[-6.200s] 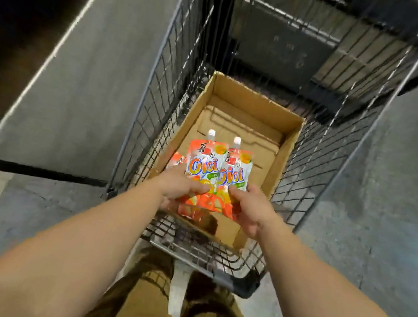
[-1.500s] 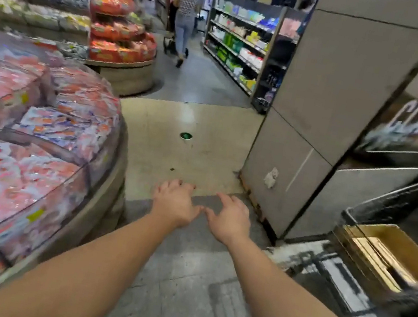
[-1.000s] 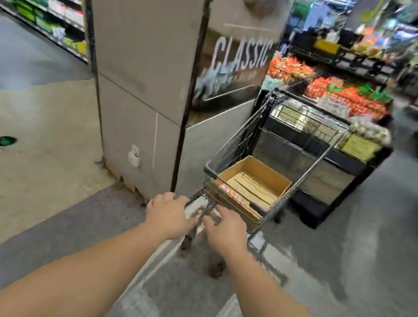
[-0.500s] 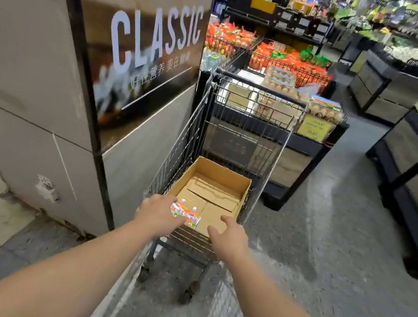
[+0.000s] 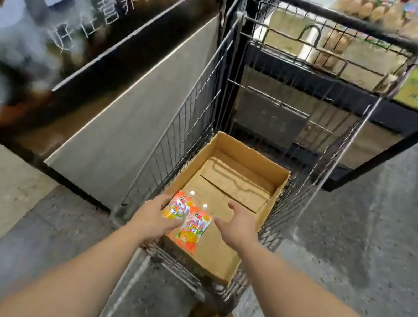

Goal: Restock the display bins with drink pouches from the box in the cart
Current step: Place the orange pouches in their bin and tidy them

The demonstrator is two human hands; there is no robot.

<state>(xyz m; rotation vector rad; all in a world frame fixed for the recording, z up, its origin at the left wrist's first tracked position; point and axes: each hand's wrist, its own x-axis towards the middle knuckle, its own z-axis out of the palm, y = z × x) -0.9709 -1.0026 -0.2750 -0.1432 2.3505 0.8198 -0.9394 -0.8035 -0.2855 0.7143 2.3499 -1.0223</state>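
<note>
**Two pouches in hand, box nearly bare**

Two drink pouches (image 5: pixel 186 219), orange and white with small white caps, sit fanned in the left hand (image 5: pixel 153 218), whose grip is curled around their lower left edges; they hang just over the near left corner of the cardboard box (image 5: pixel 243 164). The right hand (image 5: pixel 239 225) reaches in beside them over the box floor, fingers spread and relaxed, holding nothing. The box lies in the basket of the wire cart (image 5: pixel 336 19), and the part of its floor that shows is bare brown card with the bottom flaps exposed; whether anything lies under the hands or against the near wall is hidden.

By my reading, the step in hand is the pick-up: stock is being gathered out of the box before a carry to the display. The bins themselves are out of view, so the next move calls for the right hand either to steady the pair or to sweep the near end of the box for leftovers, then a turn away from the cart. Slick pouches held by one edge could slip, so a firmer two-handed hold seems wise.
</note>
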